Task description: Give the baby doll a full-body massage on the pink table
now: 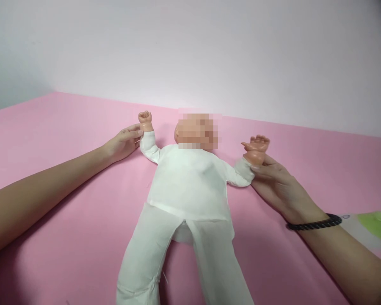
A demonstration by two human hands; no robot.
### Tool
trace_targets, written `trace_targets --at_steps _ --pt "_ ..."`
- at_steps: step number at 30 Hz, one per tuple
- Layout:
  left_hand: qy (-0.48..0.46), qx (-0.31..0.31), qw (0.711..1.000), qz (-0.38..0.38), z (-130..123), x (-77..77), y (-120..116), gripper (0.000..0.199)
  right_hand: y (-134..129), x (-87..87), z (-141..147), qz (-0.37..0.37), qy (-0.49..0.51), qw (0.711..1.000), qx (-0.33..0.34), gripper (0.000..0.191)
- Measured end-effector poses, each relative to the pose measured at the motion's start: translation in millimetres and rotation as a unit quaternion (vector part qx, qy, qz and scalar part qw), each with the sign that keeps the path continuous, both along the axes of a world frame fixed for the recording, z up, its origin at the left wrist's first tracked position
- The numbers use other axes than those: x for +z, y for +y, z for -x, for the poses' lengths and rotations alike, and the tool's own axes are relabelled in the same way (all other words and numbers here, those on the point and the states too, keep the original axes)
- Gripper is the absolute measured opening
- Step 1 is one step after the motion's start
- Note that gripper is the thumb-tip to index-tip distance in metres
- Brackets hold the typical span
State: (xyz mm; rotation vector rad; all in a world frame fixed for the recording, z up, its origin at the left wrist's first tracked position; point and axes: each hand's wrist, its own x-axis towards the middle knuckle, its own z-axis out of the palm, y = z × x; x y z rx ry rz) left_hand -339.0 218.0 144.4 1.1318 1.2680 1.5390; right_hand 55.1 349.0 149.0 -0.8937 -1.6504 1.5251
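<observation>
doll (190, 186) lies (arms (149, 146) held), head (192, 131) near pink surface's far edge (114, 102)

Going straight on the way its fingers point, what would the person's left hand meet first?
The left hand would first meet the doll's arm: its fingertips are at the wrist, apparently touching, though this single view leaves exact depth unclear.

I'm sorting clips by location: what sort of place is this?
Indoors, probably a plain room, its exact use unclear: a pale wall behind a pink surface, with a white-clothed doll lying on it.
</observation>
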Motion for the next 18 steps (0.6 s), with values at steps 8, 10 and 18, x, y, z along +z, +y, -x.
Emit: trace_targets --at_steps 8,10,18 --pt "0.150 -0.261 0.952 0.045 -1 10.2 -15 0.032 11 -15.2 -26 -0.024 -0.061 0.973 0.219 0.020" --pt "0.193 -0.290 0.936 0.048 -6 14.1 -17 0.026 12 -16.8 -27 -0.036 -0.080 0.964 0.252 0.014" --pt "0.264 -0.323 0.908 0.034 -13 22.4 -19 0.014 2 -6.4 -21 -0.054 -0.144 0.938 0.310 0.021"
